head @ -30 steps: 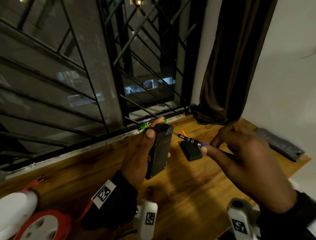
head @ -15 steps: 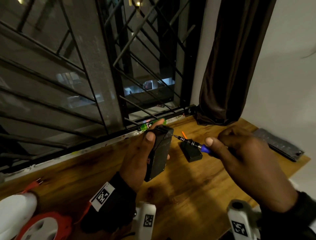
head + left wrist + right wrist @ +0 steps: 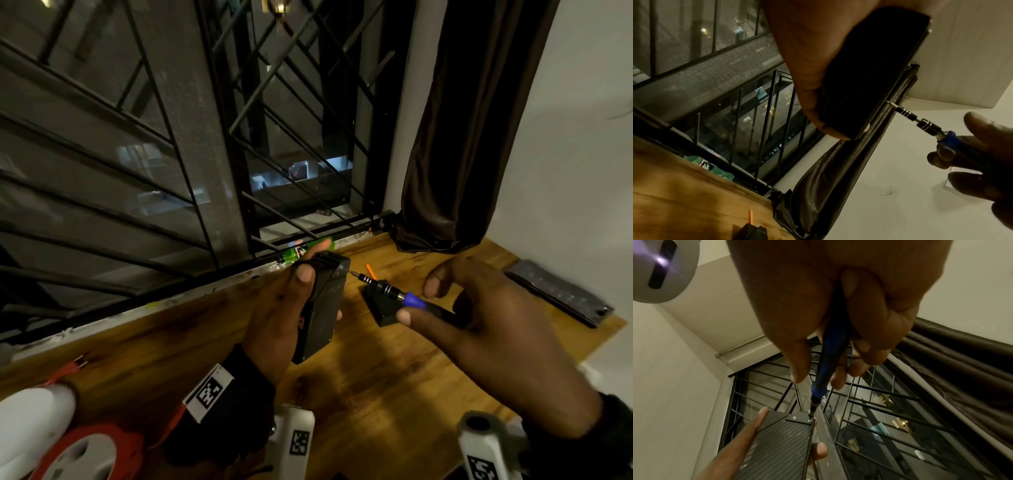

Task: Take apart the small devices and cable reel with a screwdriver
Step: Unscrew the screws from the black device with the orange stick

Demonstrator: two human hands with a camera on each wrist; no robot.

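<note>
My left hand (image 3: 287,308) grips a flat black device (image 3: 322,305) upright above the wooden table, thumb on its near face, fingers behind. In the right wrist view the black device (image 3: 781,443) shows a ribbed face and two screws at its top strip. My right hand (image 3: 479,318) holds a blue-handled screwdriver (image 3: 394,291) between thumb and fingers, index finger lifted. The screwdriver (image 3: 824,374) tip sits in the right-hand screw of the device. In the left wrist view the screwdriver (image 3: 929,126) meets the black device (image 3: 869,73) edge. An orange-and-white cable reel (image 3: 82,455) lies at the bottom left.
A small black block (image 3: 383,310) lies on the table (image 3: 394,383) under the screwdriver, with an orange bit (image 3: 370,271) beyond it. A green bottle (image 3: 298,251) lies on the window sill. A long grey case (image 3: 561,294) sits at the right edge. A dark curtain (image 3: 472,137) hangs behind.
My right hand's fingers have shifted on the screwdriver handle, thumb and index spreading again, as it turns in the screw. The left hand and device stay nearly still.
</note>
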